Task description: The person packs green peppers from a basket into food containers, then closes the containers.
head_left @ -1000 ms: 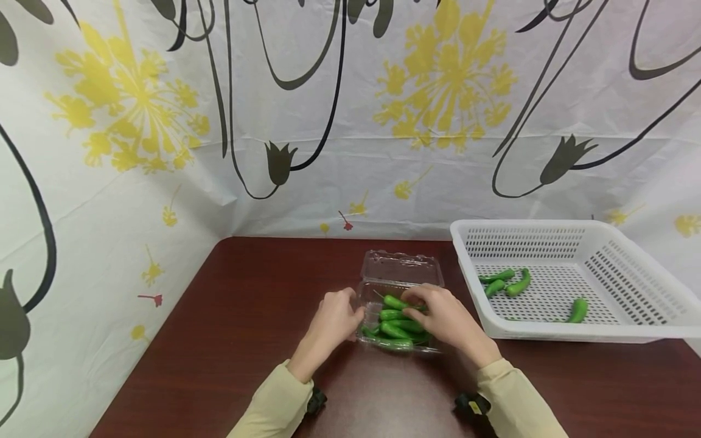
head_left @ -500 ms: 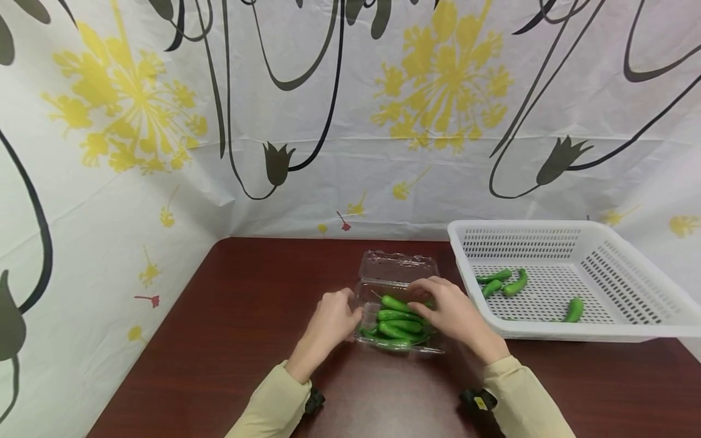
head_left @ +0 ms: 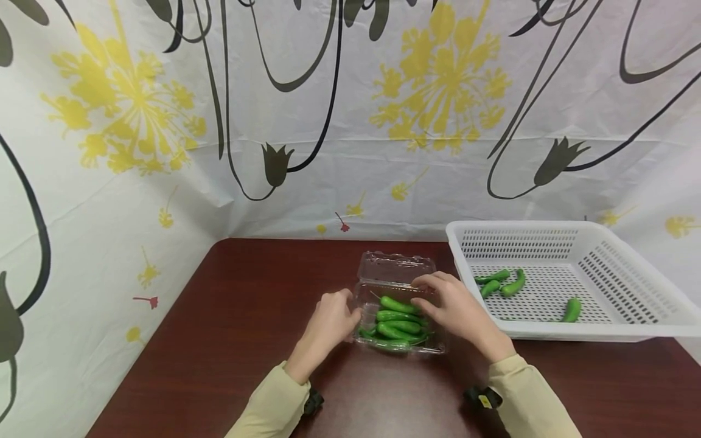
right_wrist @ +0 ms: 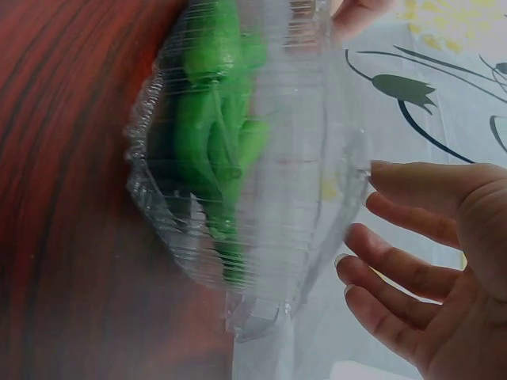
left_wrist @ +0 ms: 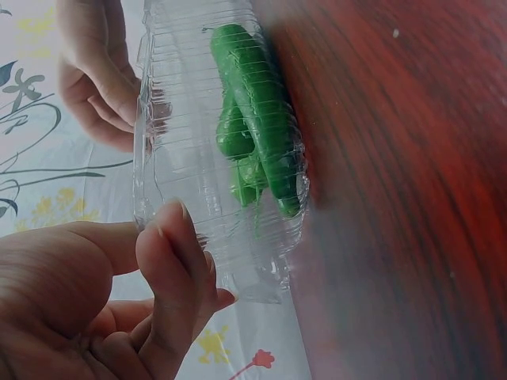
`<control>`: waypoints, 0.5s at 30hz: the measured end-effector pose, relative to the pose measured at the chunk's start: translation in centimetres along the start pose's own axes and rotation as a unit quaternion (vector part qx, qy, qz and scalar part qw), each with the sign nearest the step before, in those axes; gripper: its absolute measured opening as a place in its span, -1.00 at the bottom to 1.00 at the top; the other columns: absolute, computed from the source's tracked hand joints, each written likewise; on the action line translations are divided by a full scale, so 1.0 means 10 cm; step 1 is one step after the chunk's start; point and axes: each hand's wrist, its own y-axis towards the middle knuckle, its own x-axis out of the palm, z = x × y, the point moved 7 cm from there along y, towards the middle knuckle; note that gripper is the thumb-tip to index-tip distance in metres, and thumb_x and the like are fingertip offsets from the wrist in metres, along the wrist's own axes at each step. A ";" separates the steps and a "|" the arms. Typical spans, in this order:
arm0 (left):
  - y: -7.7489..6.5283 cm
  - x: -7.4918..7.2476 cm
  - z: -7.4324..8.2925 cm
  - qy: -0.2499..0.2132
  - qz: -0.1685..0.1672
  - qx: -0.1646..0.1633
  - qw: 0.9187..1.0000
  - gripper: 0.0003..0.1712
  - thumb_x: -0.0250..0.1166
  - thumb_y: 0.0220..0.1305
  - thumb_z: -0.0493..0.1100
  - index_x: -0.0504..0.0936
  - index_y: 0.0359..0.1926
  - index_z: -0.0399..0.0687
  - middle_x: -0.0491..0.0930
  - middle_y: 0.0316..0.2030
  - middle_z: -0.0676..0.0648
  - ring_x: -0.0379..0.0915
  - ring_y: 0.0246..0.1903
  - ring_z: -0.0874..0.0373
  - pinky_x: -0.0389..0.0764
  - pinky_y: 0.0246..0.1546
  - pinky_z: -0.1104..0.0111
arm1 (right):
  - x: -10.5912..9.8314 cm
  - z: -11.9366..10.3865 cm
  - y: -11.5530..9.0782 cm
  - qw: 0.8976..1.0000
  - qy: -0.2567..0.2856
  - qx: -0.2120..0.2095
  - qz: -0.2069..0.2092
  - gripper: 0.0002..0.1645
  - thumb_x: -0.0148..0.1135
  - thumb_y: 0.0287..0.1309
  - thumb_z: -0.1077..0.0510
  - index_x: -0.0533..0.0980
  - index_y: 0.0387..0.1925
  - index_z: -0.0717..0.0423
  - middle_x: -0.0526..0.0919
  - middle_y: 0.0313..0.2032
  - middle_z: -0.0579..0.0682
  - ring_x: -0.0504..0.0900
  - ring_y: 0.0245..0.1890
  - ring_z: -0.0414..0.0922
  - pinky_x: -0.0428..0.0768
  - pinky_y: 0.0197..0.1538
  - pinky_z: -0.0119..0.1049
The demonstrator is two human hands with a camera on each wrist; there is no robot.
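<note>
A clear plastic clamshell box (head_left: 366, 299) lies on the table with its lid (head_left: 397, 267) folded back away from me. Several green chili peppers (head_left: 398, 327) lie side by side inside it. At the box's left rim, my left hand (head_left: 330, 322) pinches the plastic between thumb and fingers, which the left wrist view shows close up. My right hand (head_left: 459, 311) hovers by the right rim, fingers spread and loosely bent, holding nothing. In the right wrist view its thumb tip meets or nearly meets the clear rim; I cannot tell which.
To the right stands a white perforated plastic basket (head_left: 547, 330) with several green chilies (head_left: 513, 283) in it. The dark red wooden table (head_left: 246, 292) ends at the back against a white patterned curtain (head_left: 350, 121).
My right hand has drawn back from over the peppers to the right, and its fingers have come off them. The left hand stays at the box's left rim.
</note>
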 end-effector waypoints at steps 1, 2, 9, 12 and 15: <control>0.00 0.00 0.00 0.000 0.001 0.001 1.000 -0.64 0.33 0.28 -0.28 0.59 0.04 -0.41 0.53 -0.72 0.07 0.44 -0.85 0.38 0.66 -0.48 0.34 | -0.01 0.00 0.00 1.000 0.000 0.000 0.000 -0.67 0.50 0.10 0.20 0.66 -0.09 0.19 0.68 -0.18 0.03 0.66 -0.15 0.00 0.62 -0.04 -0.04; 0.00 0.00 0.00 0.000 0.002 0.002 1.000 -0.65 0.33 0.28 -0.28 0.59 0.03 -0.41 0.53 -0.72 0.07 0.43 -0.85 0.38 0.65 -0.48 0.34 | -0.02 0.00 0.01 1.000 0.000 0.000 0.001 -0.67 0.50 0.10 0.20 0.66 -0.09 0.19 0.68 -0.18 0.03 0.66 -0.15 0.01 0.62 -0.04 -0.03; 0.00 0.00 0.00 0.000 0.000 0.000 1.000 -0.64 0.33 0.28 -0.28 0.59 0.04 -0.41 0.52 -0.71 0.07 0.43 -0.85 0.37 0.64 -0.51 0.35 | -0.09 0.02 0.00 1.000 0.004 0.003 0.006 -0.68 0.48 0.12 0.21 0.66 -0.08 0.17 0.68 -0.20 0.05 0.60 -0.28 -0.01 0.58 -0.15 -0.08; 0.00 0.01 -0.01 0.000 -0.002 -0.003 1.000 -0.64 0.33 0.28 -0.28 0.58 0.05 -0.41 0.52 -0.71 0.07 0.44 -0.85 0.37 0.64 -0.50 0.35 | -0.12 0.02 -0.01 1.000 0.005 0.004 0.011 -0.68 0.49 0.12 0.20 0.66 -0.07 0.15 0.68 -0.19 0.02 0.60 -0.27 -0.03 0.58 -0.16 -0.10; 0.00 0.01 -0.01 -0.003 -0.002 -0.002 1.000 -0.64 0.33 0.28 -0.28 0.58 0.04 -0.42 0.53 -0.71 0.06 0.44 -0.85 0.37 0.64 -0.51 0.35 | -0.15 0.02 -0.01 1.000 0.006 0.003 0.016 -0.68 0.49 0.11 0.21 0.67 -0.08 0.15 0.68 -0.18 0.01 0.62 -0.25 -0.02 0.59 -0.16 -0.09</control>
